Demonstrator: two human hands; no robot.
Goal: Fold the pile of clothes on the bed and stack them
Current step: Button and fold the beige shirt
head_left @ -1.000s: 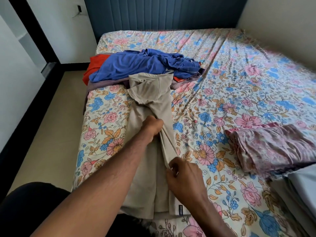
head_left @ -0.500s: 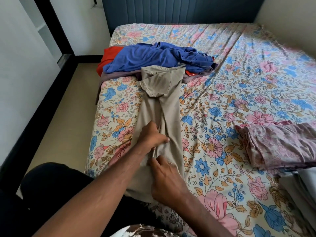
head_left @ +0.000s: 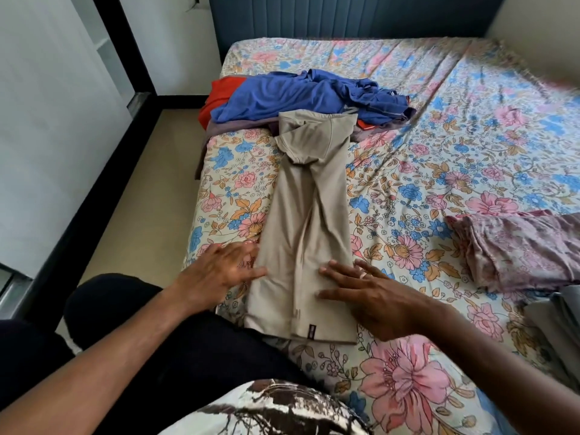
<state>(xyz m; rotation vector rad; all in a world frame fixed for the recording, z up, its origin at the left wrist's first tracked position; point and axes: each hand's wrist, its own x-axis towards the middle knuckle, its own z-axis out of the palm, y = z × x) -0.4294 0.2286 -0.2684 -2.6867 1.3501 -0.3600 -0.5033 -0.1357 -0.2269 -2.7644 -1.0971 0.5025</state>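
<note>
A bed [head_left: 470, 136] with a floral sheet of pink, blue and orange flowers on cream fills most of the view. At its far edge stands a dark blue ribbed headboard [head_left: 345, 17]. The floor [head_left: 141, 199] beside the left edge is beige, bordered by a black frame [head_left: 78, 199] and pale panels; the walls are white.

A beige shirt [head_left: 307, 221] lies near the bed's near-left corner, folded lengthwise into a narrow strip that runs from the near edge toward the headboard, with a sleeve turned over at its far end. A small dark label [head_left: 311, 331] sits at its near hem; its writing is too small to read.

The left hand [head_left: 224, 268] lies flat with fingers straight and spread, on the sheet at the strip's left edge, fingertips touching the fabric. The right hand [head_left: 373, 293] lies flat too, fingers apart, resting on the strip's right side; a ring shows on one finger.

Past the shirt's far end, by the left edge, is the unfolded pile: a blue garment [head_left: 298, 92] on top, an orange one [head_left: 219, 95] and a mauve one [head_left: 226, 128] beneath. At the right edge lies a folded pink patterned cloth [head_left: 518, 249], with grey fabric [head_left: 558, 315] just nearer.
</note>
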